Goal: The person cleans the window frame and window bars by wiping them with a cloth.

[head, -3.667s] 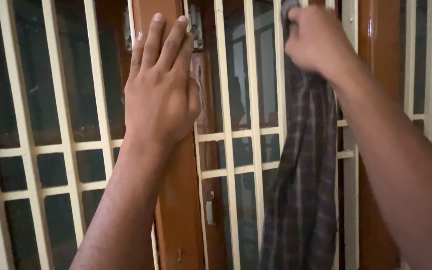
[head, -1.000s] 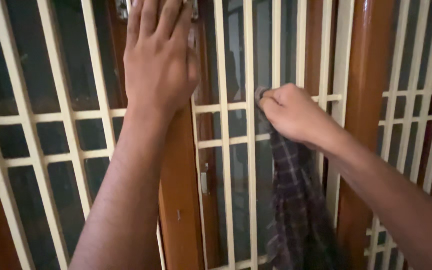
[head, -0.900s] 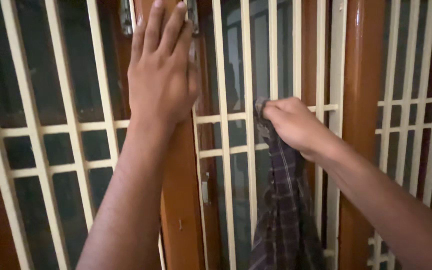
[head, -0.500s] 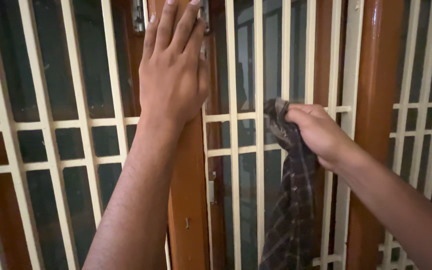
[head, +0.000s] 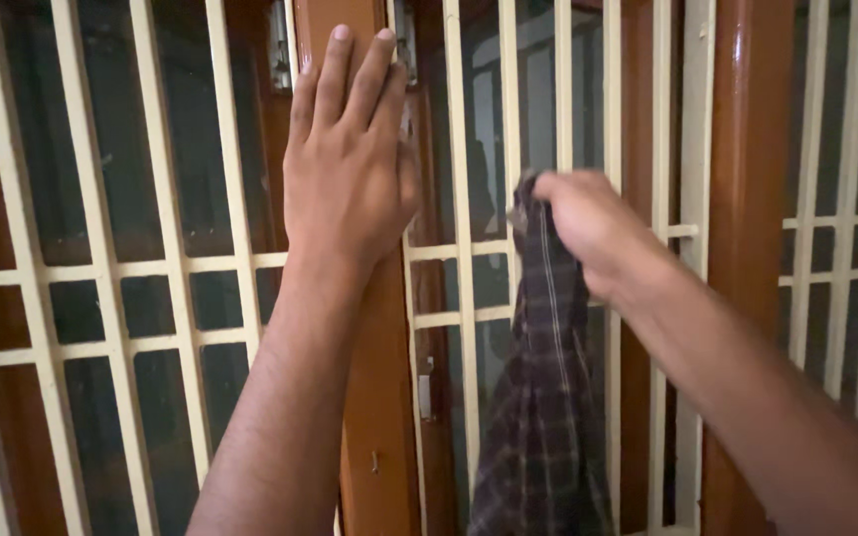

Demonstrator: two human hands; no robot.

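2 hands — left hand (head: pixel 350 169), right hand (head: pixel 588 228); 1 checked cloth (head: pixel 543 397); 2 brown wooden posts (head: pixel 747 248).

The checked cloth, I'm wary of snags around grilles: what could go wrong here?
The cloth hangs long below the right hand and could catch on the cream grille bars. The left hand lies flat on the brown wooden frame; its fingers could be pinched if the frame shifts.

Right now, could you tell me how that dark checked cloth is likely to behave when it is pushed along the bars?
The checked cloth is probably floppy: it hangs in loose folds below the right hand. It seems light, held bunched in one fist. It would likely drag and wrap around the cream bars rather than slide stiffly.
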